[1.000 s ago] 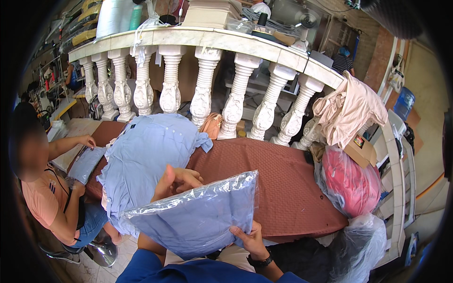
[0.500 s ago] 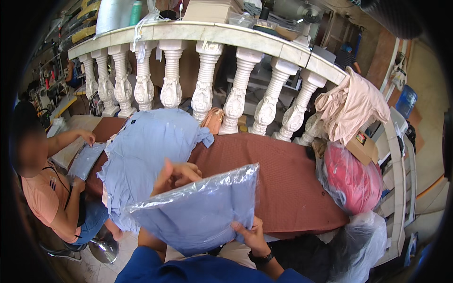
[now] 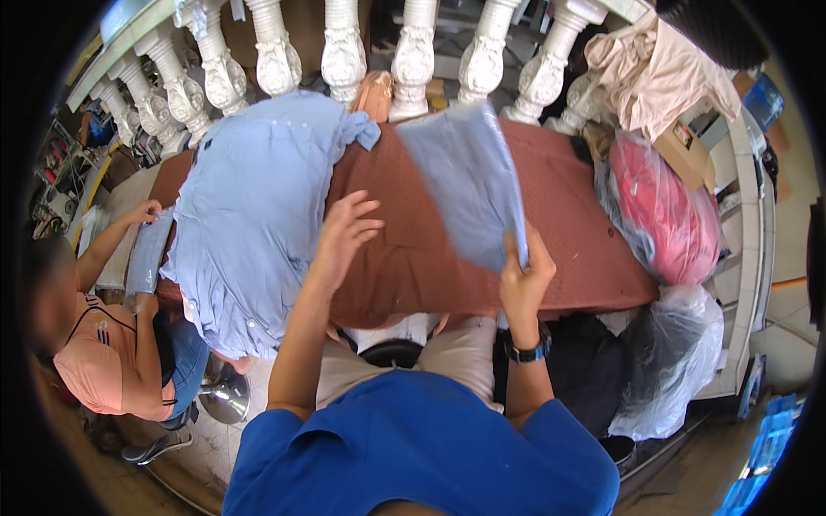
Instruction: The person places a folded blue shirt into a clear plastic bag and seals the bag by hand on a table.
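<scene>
Light blue folded cloth in a clear plastic bag, a bagged garment (image 3: 465,185), is tilted above the brown-covered table (image 3: 576,249). My right hand (image 3: 527,268) pinches its lower right edge, thumb on the near face. A dark watch (image 3: 528,344) sits on that wrist. Apart from the bag, to its left, my left hand (image 3: 346,234) hovers over the table edge with fingers spread and nothing in them. Beside it on the left lies a heap of light blue shirts (image 3: 249,206). The bag is slightly smeared by motion.
A co-worker (image 3: 103,344) at the left handles another blue bagged garment (image 3: 148,254). White balusters (image 3: 413,64) line the table's far side. At the right are a plastic bag of red cloth (image 3: 662,206), a cardboard box (image 3: 686,155), beige cloth (image 3: 658,64) and a clear plastic bag (image 3: 675,361).
My right hand has carried the bagged garment forward and to the right, turning it more upright. My left hand now shows beside the bag, no longer behind it. The view has tilted downward.
</scene>
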Motion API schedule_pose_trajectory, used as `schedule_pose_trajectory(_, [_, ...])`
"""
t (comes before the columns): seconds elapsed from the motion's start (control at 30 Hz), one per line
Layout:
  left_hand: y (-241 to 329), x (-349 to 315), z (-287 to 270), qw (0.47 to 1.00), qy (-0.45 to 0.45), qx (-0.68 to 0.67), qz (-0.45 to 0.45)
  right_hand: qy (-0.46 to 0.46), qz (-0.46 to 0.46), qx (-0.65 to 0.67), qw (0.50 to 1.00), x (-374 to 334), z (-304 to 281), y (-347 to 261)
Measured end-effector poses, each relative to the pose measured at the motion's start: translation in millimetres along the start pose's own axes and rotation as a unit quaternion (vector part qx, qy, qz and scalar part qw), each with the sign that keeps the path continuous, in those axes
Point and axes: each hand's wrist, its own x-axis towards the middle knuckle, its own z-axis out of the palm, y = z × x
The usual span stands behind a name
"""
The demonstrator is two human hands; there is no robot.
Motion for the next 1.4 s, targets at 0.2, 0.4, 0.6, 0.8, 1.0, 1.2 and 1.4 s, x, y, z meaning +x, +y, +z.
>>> schedule_pose_trajectory(0.2, [-63, 19, 41, 0.944, -0.032, -0.301, -0.128, -0.135, -0.103, -0.197, 0.966, -49, 59, 38])
schedule_pose_trajectory(0.4, [-85, -4, -10, 0.969, 0.086, -0.171, -0.157, -0.275, -0.067, -0.160, 0.946, -128, 65, 68])
schedule_pose_trajectory(0.6, [-91, -6, -40, 0.962, 0.233, 0.047, -0.134, -0.300, -0.087, -0.144, 0.939, -130, 54, 69])
schedule_pose_trajectory(0.8, [-90, -7, -55, 0.955, 0.198, 0.151, -0.161, -0.144, 0.056, -0.221, 0.963, -120, 33, 93])
schedule_pose_trajectory(1.0, [-90, 6, -60, 0.951, 0.188, 0.168, -0.177, -0.142, 0.266, -0.106, 0.947, -106, 27, 132])
schedule_pose_trajectory(1.2, [-94, 8, -64, 0.952, 0.180, 0.171, -0.182, -0.125, 0.363, 0.045, 0.922, -100, 36, 142])
schedule_pose_trajectory(1.4, [-86, 1, -55, 0.958, 0.140, 0.125, -0.218, -0.102, 0.313, 0.180, 0.927, -74, 37, 170])
